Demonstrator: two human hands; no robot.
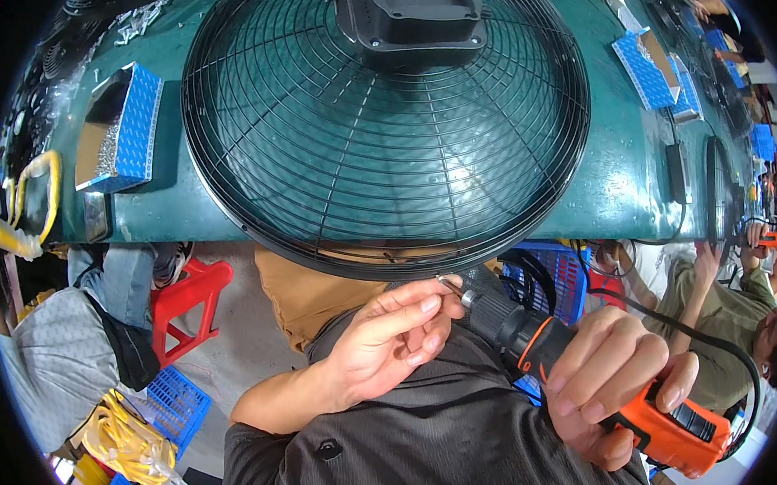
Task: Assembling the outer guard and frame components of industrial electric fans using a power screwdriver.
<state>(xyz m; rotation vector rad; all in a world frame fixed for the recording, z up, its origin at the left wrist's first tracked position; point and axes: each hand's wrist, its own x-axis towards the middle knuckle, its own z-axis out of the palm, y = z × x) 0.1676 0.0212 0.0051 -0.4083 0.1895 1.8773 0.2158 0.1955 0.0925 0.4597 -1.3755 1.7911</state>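
My right hand (pixel 611 376) is wrapped round an orange and black corded electric screwdriver (pixel 505 321), which points up and left. Its thin metal bit (pixel 453 289) ends at the fingertips of my left hand (pixel 400 337). The left fingers are curled and pinched at the bit's tip; what small piece they hold, if any, is too small to make out. Just beyond both hands, a large round black wire fan guard (pixel 341 170) overhangs the near edge of the green table (pixel 614 187). A black box-shaped motor housing (pixel 417 26) sits on top of the guard.
A blue carton of small metal parts (pixel 128 133) stands left of the guard, beside a yellow strap loop (pixel 48 203). More blue cartons (pixel 647 66) lie right. Below are a red stool (pixel 197 307) and a blue crate (pixel 553 273). People sit at left and right. A black cord (pixel 701 336) loops right.
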